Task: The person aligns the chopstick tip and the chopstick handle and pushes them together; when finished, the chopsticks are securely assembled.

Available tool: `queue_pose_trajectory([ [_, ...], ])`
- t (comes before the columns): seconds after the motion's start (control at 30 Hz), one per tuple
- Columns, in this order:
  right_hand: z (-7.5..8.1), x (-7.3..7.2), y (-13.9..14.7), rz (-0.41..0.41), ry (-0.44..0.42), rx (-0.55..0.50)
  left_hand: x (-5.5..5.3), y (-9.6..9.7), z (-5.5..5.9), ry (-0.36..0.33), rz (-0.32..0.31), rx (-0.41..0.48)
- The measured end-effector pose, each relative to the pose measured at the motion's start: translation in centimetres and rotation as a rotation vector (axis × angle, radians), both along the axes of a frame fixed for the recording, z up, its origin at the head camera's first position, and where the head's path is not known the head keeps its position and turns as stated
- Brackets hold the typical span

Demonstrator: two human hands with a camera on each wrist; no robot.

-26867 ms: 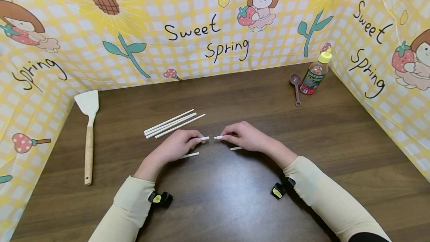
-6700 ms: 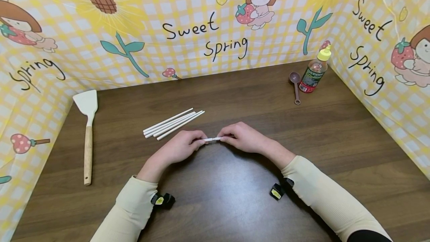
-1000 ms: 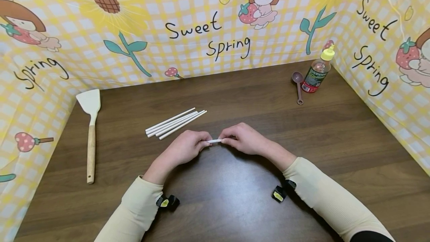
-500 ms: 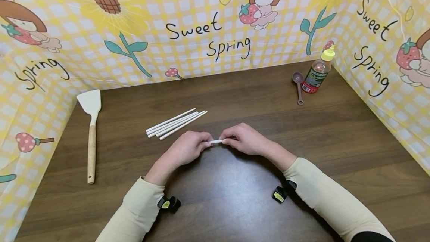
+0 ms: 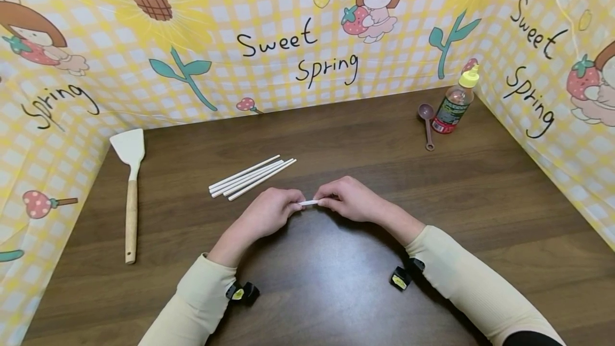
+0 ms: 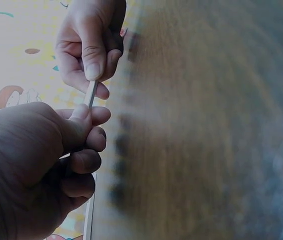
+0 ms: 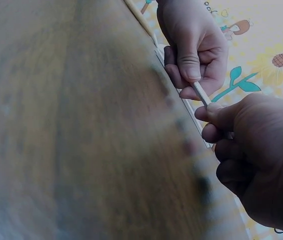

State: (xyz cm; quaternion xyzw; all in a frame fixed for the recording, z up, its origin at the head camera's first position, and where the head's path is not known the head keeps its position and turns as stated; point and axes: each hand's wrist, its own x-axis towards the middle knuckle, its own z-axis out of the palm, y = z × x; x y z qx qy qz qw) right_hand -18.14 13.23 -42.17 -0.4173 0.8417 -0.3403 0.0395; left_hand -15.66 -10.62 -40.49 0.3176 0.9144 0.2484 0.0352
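Both hands meet just above the middle of the brown table [image 5: 336, 292] and pinch one short white stick [image 5: 308, 203] between them. My left hand [image 5: 269, 212] grips its left end with thumb and curled fingers; my right hand [image 5: 347, 199] grips the other end the same way. Only a short stretch of the stick [image 6: 90, 93] shows between the thumbs, as in the right wrist view [image 7: 200, 93]. A bundle of several long white sticks [image 5: 252, 176] lies on the table just behind the left hand.
A white spatula with a wooden handle [image 5: 128, 191] lies at the left. At the back right a small brown spoon [image 5: 426, 124] lies beside a bottle with a yellow cap [image 5: 454, 103]. Yellow patterned cloth walls [image 5: 288, 41] close in three sides.
Over the last second the hands and the short stick have barely moved. Long before, each hand held a separate short piece, with two more pieces lying on the table.
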Motion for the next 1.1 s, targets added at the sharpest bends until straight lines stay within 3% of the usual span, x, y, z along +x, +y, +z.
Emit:
queue_pose_trajectory([
  [0.23, 0.00, -0.16, -0.01, -0.016, -0.029, 0.004, -0.05, 0.01, 0.00, -0.060, 0.026, 0.041],
  [0.37, 0.02, -0.30, -0.06, -0.019, -0.028, 0.007, -0.16, 0.00, -0.04, -0.090, 0.071, 0.072],
  [0.57, 0.20, -0.31, -0.10, -0.033, -0.039, 0.010, -0.24, 0.05, 0.05, -0.068, 0.113, 0.122],
  [0.77, 0.13, -0.24, -0.01, -0.042, -0.050, 0.032, -0.32, -0.09, 0.10, -0.019, 0.082, 0.118],
  [1.1, -0.05, -0.28, -0.13, -0.070, 0.009, 0.050, -0.44, -0.45, 0.12, 0.019, 0.060, 0.067],
])
